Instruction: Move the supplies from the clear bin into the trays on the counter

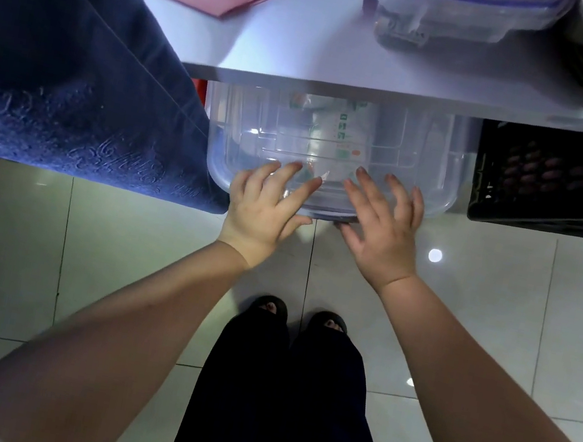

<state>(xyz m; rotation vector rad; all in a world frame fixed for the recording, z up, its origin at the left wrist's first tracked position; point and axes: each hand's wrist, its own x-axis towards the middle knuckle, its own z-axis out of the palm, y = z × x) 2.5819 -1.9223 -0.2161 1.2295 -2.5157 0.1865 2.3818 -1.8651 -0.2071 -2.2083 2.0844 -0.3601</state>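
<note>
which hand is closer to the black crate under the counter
Right. The right hand rests on the clear bin's front, on the side toward the black crate; the left hand is farther away, by the blue cloth.

Clear bin (335, 142) on tiled floor (80, 261)

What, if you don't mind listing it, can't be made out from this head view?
- Clear bin: its rear is hidden under the counter.
- Packet inside: print too blurred to read.
- Black crate: contents dim, cut by the right edge.
- Left hand, right hand: contact with the bin unclear.
</note>
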